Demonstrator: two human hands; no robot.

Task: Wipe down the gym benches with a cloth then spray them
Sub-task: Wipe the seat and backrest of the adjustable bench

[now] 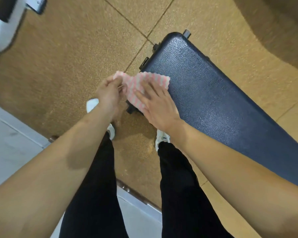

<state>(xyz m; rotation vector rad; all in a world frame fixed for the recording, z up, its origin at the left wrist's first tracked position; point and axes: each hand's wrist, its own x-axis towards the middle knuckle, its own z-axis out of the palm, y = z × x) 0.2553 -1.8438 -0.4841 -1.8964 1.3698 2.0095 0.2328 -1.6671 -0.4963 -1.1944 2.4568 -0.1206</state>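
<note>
The pink-and-white checked cloth (141, 90) is lying over the near corner of the dark blue textured vinyl bench pad (205, 86), so wiping appears to be just beginning; no spray bottle is showing. The right hand (159, 107) is pressing it flat with fingers straight, while the left hand (108, 93) is pinching the cloth's overhanging edge.

Black trousers (96, 194) of plain, matte cloth cover both legs through the lower middle of the frame and end at the ankles. At their ends are white trainers: the left shoe (93, 104) is plain white at the toe, and the right shoe (162, 138) is white with small dark marks. The left hand (108, 93), the right hand (159, 107) and both forearms are bare.
</note>
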